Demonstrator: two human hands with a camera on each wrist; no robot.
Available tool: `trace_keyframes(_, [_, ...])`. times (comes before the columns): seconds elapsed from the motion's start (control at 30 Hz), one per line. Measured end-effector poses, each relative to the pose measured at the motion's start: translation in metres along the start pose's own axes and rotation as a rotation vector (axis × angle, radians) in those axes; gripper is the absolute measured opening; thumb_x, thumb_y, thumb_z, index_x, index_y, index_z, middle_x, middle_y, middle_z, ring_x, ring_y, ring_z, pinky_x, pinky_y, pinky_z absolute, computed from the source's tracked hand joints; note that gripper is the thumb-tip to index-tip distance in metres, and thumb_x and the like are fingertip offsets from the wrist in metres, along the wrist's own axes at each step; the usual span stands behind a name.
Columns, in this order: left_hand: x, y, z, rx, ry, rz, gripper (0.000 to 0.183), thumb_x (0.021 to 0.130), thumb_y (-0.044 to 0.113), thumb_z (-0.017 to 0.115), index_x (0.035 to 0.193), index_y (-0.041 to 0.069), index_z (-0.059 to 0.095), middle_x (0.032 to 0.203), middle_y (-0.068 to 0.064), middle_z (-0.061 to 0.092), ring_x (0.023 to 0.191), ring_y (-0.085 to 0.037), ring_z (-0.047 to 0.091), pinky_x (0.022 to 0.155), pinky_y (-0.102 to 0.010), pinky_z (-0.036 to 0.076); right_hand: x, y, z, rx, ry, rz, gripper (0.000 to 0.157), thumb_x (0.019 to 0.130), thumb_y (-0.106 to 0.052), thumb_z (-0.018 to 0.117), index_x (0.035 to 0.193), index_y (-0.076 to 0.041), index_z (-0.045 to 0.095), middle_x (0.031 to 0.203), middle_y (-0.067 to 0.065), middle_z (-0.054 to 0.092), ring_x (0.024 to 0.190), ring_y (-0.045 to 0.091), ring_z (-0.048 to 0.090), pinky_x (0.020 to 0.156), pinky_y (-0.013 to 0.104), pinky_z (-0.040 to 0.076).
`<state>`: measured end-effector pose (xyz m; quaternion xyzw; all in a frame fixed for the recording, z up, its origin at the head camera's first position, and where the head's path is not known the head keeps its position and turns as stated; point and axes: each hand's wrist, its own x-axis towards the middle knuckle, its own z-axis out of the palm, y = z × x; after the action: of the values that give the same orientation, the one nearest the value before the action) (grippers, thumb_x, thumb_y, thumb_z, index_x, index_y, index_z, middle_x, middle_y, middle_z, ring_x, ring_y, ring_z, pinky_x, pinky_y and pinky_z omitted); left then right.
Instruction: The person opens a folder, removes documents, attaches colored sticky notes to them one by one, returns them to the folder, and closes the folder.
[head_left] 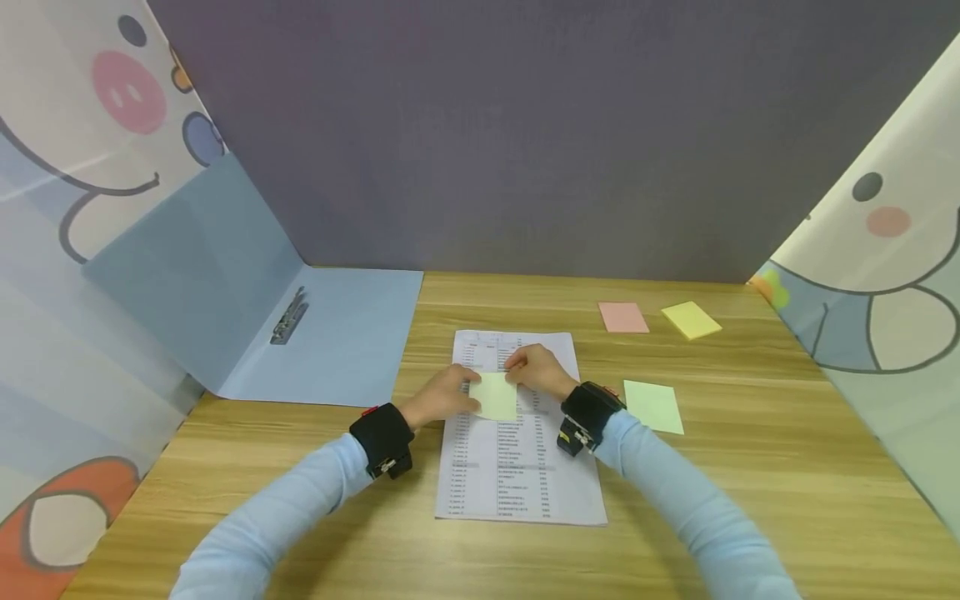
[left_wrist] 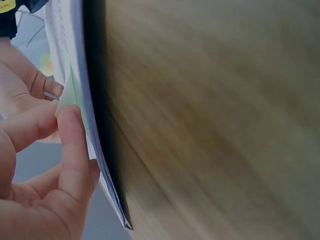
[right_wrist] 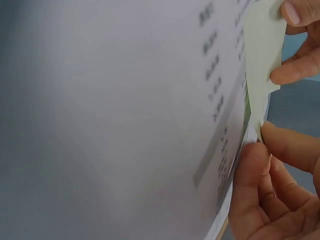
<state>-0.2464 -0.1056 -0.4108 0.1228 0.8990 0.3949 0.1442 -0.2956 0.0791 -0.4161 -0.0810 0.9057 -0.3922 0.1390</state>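
Sticky note (head_left: 495, 398) sits pinched in left hand (head_left: 441, 395) and right hand (head_left: 543, 371), both grips narrow, over printed papers (head_left: 521, 487); placing seems underway, probably calling for pressing flat.

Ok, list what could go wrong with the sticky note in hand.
The left hand and right hand both pinch the pale green sticky note, so uneven pulling might crease it. It is over the printed sheets, so it could stick crookedly across their text. The right sleeve, close beside the other green note, may brush it.
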Motion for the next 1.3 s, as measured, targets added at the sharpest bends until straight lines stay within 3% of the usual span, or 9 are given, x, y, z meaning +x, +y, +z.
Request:
trace_keyframes(0.17, [0.0012, -0.0003, 0.0011, 0.137, 0.026, 0.047, 0.049, 0.075, 0.004, 0.066, 0.121, -0.008, 0.053, 0.129, -0.023, 0.048, 0.117, -0.033, 0.048, 0.095, -0.044, 0.043, 0.0017, -0.0016, 0.0017, -0.037, 0.009, -0.007, 0.021, 0.080, -0.008, 0.065, 0.100, -0.004, 0.065, 0.075, 0.003, 0.055, 0.061, 0.012, 0.051, 0.054, 0.019, 0.040])
trace_keyframes(0.3, [-0.0012, -0.0005, 0.0025, 0.188, 0.032, 0.052, 0.050, 0.076, 0.005, 0.067, 0.122, -0.008, 0.052, 0.129, -0.022, 0.048, 0.120, -0.034, 0.046, 0.097, -0.045, 0.041, 0.0030, -0.0028, 0.0043, -0.044, -0.010, 0.003, 0.021, 0.079, -0.007, 0.064, 0.100, -0.004, 0.065, 0.075, 0.003, 0.055, 0.060, 0.012, 0.051, 0.053, 0.019, 0.040])
trace_keyframes(1.03, [0.0035, 0.0021, 0.0051, 0.256, 0.042, 0.041, 0.054, 0.073, 0.005, 0.070, 0.122, -0.009, 0.053, 0.130, -0.022, 0.047, 0.119, -0.031, 0.047, 0.095, -0.038, 0.042, 0.0069, -0.0065, 0.0042, -0.102, -0.001, 0.047, 0.016, 0.080, -0.007, 0.063, 0.095, -0.004, 0.066, 0.074, 0.003, 0.055, 0.062, 0.013, 0.052, 0.051, 0.018, 0.039])
trace_keyframes(1.3, [0.0039, 0.0040, 0.0067, 0.257, 0.033, 0.031, 0.055, 0.071, 0.005, 0.071, 0.121, -0.011, 0.052, 0.128, -0.022, 0.048, 0.107, -0.029, 0.051, 0.086, -0.036, 0.046, 0.0070, -0.0062, 0.0049, -0.104, 0.005, 0.052, 0.016, 0.079, -0.007, 0.064, 0.095, -0.003, 0.066, 0.074, 0.003, 0.057, 0.061, 0.012, 0.052, 0.050, 0.018, 0.040])
